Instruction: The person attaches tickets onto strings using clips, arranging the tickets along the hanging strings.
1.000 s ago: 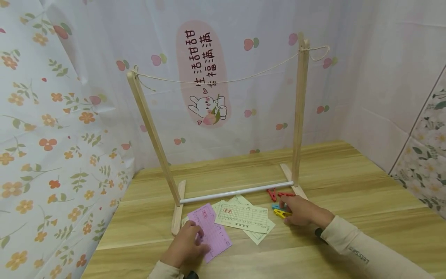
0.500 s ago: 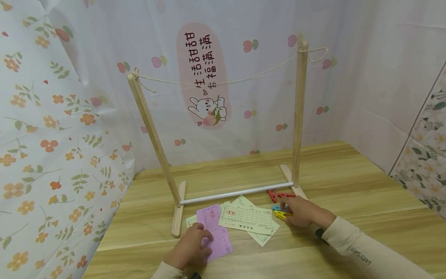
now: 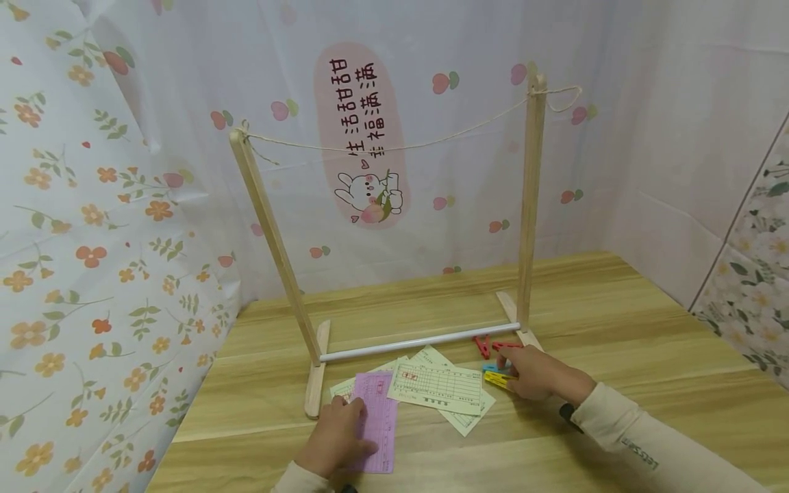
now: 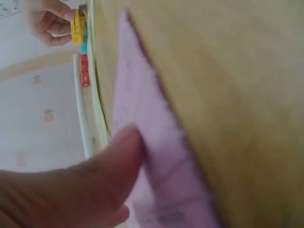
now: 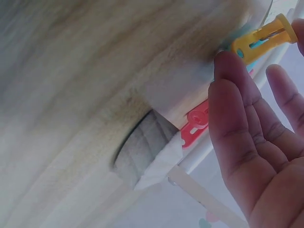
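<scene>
Over the last second the purple slip has turned from a slant to nearly straight and come a little nearer the person, with the left hand still at its left side, while the right hand has stayed at the yellow clip. The left thumb lies over the slip; whether fingers underneath complete a pinch I cannot tell. The right thumb and forefinger appear to pinch the yellow clip, just beside the blue clip and near two red clips. To turn the slip well, a light, flat touch near its long edge would probably serve best, since thin paper creases easily and a hard drag could pull along the pale green slips that it meets. Its upper part overlaps the leftmost of these, and its right edge meets another, so the tidier way out is toward the person, where bare table shows. Leftward the stand's left foot is near, and the white rod bounds the far side; above it, beneath the string, the frame leaves open room between its posts
</scene>
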Demonstrator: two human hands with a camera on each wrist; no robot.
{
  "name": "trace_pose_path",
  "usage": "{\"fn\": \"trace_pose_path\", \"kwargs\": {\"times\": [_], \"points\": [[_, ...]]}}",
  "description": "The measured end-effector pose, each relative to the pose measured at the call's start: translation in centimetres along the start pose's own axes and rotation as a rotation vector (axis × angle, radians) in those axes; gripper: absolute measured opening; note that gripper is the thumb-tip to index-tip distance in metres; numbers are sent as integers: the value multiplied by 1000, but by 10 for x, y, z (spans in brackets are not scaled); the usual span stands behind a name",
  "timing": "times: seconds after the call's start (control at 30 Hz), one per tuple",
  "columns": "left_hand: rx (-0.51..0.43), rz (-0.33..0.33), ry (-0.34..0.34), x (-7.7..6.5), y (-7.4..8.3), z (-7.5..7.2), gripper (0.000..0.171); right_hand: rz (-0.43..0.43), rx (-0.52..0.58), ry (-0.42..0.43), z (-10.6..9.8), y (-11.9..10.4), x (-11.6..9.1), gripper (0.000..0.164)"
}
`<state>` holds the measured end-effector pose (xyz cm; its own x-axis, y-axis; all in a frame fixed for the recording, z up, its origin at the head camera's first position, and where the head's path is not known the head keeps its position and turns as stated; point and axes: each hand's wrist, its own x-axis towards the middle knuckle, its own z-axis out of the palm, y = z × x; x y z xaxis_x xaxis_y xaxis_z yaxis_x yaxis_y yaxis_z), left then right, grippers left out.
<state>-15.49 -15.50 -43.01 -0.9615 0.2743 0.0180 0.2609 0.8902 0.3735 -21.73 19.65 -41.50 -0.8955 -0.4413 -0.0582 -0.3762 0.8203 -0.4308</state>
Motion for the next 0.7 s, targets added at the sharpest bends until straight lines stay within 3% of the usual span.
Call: {"fn": "trace_pose_path", "kwargs": {"times": [0.17, 0.47, 0.7], "points": [[-77, 7, -6, 2, -4, -1, 51, 31, 22, 9, 0, 0, 2, 21], [-113, 5, -28, 3, -7, -3, 54, 33, 61, 4, -2, 0, 0, 23], [-78, 82, 43, 3, -8, -2, 56, 16, 32, 20, -6, -2, 0, 25]]}}
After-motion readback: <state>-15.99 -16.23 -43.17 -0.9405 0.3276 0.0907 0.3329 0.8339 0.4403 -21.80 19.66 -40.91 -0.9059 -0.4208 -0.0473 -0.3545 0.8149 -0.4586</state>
